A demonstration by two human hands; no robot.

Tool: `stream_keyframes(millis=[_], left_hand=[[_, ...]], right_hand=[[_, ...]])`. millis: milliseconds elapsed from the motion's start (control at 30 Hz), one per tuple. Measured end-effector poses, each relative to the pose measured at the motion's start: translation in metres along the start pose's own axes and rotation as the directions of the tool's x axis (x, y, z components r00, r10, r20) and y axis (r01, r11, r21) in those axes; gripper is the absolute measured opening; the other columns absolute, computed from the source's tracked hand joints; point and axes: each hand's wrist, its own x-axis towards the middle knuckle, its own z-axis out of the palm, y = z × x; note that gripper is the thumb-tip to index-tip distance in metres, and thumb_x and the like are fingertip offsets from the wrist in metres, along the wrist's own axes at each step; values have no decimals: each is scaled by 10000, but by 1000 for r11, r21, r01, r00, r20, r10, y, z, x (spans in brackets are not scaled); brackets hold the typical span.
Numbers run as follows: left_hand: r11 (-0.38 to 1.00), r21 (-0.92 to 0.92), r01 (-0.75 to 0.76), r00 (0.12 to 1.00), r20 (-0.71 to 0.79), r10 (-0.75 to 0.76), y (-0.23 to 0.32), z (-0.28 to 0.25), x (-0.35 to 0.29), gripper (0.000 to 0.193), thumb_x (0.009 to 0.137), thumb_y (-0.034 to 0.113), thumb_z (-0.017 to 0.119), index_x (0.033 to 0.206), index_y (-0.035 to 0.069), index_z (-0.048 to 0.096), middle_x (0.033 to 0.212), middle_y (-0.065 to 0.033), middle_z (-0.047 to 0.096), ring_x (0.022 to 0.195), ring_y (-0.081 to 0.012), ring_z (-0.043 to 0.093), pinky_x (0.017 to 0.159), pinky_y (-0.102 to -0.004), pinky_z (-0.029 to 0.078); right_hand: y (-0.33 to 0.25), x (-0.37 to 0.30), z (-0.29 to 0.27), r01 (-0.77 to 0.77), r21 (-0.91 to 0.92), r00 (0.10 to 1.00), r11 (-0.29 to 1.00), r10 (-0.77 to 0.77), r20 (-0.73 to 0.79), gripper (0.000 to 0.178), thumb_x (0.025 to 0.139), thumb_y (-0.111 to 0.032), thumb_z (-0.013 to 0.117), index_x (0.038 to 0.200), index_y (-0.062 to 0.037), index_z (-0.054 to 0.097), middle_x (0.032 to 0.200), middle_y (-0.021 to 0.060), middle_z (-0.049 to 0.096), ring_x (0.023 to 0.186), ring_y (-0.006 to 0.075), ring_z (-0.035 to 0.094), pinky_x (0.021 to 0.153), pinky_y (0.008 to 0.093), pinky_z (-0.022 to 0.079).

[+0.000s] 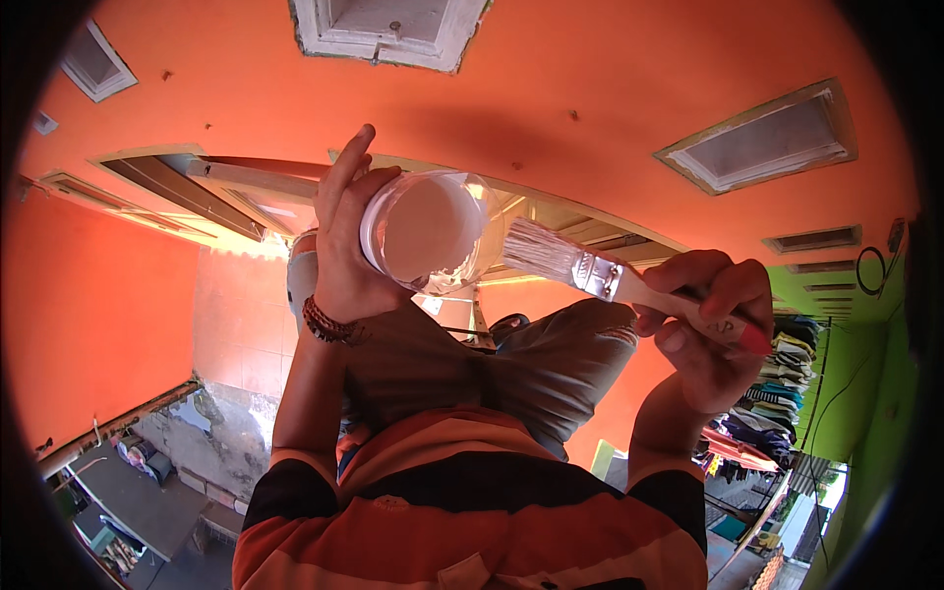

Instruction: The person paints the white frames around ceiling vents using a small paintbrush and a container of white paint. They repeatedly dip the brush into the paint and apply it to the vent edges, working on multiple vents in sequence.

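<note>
My left hand (344, 236), with a beaded bracelet at the wrist, is closed around the side of a clear plastic cup (480, 211). Pale, whitish paint (425, 226) shows inside the tilted cup, and its index finger points up past the rim. To the right, my right hand (710, 320) grips a flat paintbrush (600, 275) by its wooden, red-ended handle. The pale bristles (541, 248) point left toward the cup, with a small gap between them and its rim.
An orange wall (551, 88) fills the upper view, with white-framed vent openings (393, 29) set in it. Wooden framing (580, 231) lies behind the cup. Clothes (787, 374) hang by a green wall (846, 383) at right. Far below at left stands a grey table (128, 492).
</note>
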Motion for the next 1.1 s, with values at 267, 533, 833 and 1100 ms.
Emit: stream_keyframes(millis=[267, 533, 833, 1100], left_hand=[[996, 28, 85, 996, -37, -84, 6, 7, -12, 764, 519, 165, 875, 1209, 48, 568, 1486, -175, 398, 1232, -346, 476, 985, -448, 353], [996, 66, 58, 998, 4, -58, 6, 10, -15, 757, 511, 174, 864, 1200, 52, 573, 1458, -167, 431, 1239, -348, 470, 998, -455, 333], [989, 124, 78, 996, 28, -83, 6, 7, -17, 826, 585, 403, 886, 1229, 25, 533, 1443, -233, 415, 1253, -388, 491, 976, -462, 465], [995, 21, 98, 994, -57, -97, 9, 7, -18, 798, 517, 203, 900, 1230, 48, 577, 1462, -175, 425, 1246, -333, 480, 1013, -433, 352]], right_hand=[[46, 11, 41, -14, -349, 994, 937, 51, 99, 281, 801, 18, 752, 1051, -24, 630, 1032, 103, 705, 918, 173, 686, 782, 298, 543], [58, 34, 52, 55, -566, 906, 822, 197, 374, 182, 822, 26, 719, 965, -4, 610, 990, 115, 714, 838, 139, 690, 717, 269, 539], [82, 32, 62, -6, -518, 931, 855, 194, 308, 203, 833, -90, 684, 982, -112, 548, 735, 40, 623, 588, 276, 627, 527, 348, 478], [76, 35, 60, 12, -531, 928, 847, 188, 322, 203, 836, -29, 727, 978, -28, 583, 885, 58, 700, 710, 131, 670, 621, 253, 521]])
